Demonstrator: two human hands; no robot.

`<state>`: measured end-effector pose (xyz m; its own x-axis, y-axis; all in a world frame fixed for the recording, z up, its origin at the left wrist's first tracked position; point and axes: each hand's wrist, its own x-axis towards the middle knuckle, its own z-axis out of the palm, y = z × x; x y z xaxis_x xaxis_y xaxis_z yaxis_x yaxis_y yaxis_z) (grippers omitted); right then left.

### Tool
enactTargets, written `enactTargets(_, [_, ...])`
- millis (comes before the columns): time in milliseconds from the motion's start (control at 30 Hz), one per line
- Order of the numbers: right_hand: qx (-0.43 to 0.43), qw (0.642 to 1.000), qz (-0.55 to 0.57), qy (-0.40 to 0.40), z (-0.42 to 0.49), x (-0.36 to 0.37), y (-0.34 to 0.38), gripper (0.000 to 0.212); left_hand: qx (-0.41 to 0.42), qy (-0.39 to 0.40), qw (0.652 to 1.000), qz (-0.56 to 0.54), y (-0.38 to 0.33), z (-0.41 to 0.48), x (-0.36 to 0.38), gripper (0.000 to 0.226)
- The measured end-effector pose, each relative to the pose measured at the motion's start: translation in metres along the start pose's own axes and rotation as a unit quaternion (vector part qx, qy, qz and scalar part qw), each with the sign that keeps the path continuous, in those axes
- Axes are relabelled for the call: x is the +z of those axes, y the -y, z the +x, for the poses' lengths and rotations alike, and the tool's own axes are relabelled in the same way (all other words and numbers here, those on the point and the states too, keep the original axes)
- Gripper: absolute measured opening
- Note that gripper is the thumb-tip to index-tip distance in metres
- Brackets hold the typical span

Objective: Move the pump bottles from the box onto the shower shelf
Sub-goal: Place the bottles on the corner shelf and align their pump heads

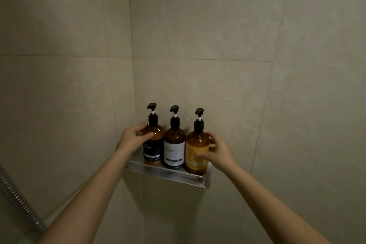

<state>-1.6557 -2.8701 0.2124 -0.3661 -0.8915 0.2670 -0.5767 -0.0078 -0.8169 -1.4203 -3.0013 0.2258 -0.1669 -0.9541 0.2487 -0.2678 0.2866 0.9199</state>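
Three amber pump bottles stand upright in a row on the metal shower shelf (168,173) in the wall corner. The left bottle (155,144) has a black label, the middle bottle (174,148) a white label, the right bottle (198,150) a yellow label. My left hand (132,138) grips the upper body of the black-label bottle, thumb across its front. My right hand (217,151) holds the yellow-label bottle from its right side, thumb on the label. All pump heads are black and point left. No box is in view.
Beige tiled walls meet in a corner behind the shelf. A ribbed metal shower hose (18,202) runs down the lower left edge.
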Motion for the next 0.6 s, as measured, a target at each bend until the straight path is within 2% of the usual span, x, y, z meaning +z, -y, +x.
enactTargets(100, [0.002,1.0,0.0,0.0,-0.001,-0.002,-0.001,0.079,-0.003,-0.004,1.0,0.002,0.001,0.001,0.001,0.06])
enactTargets(200, [0.016,0.999,0.002,0.038,0.0,-0.01,0.003,0.088,0.002,-0.004,1.0,0.018,-0.001,-0.002,0.002,0.06])
enactTargets(267, [0.024,0.998,0.029,0.041,0.003,-0.021,0.015,0.091,0.02,-0.035,0.999,0.036,-0.002,-0.008,0.005,0.059])
enactTargets(333, [0.003,0.996,0.075,-0.043,0.009,-0.038,0.036,0.072,0.042,-0.099,0.993,0.045,-0.004,-0.02,0.009,0.057])
enactTargets(400, [-0.067,0.986,0.078,-0.129,0.015,-0.056,0.063,0.048,0.086,-0.15,0.982,0.071,-0.004,-0.035,0.016,0.052])
enactTargets(433, [-0.109,0.982,0.06,-0.14,0.019,-0.062,0.078,0.038,0.116,-0.167,0.976,0.08,-0.005,-0.042,0.021,0.049])
enactTargets(533, [-0.211,0.975,-0.023,-0.072,0.036,-0.06,0.129,0.016,0.163,-0.208,0.96,0.088,-0.007,-0.051,0.032,0.045])
enactTargets(600, [-0.26,0.96,-0.104,0.024,0.051,-0.044,0.159,0.014,0.124,-0.207,0.967,0.077,-0.007,-0.048,0.034,0.051])
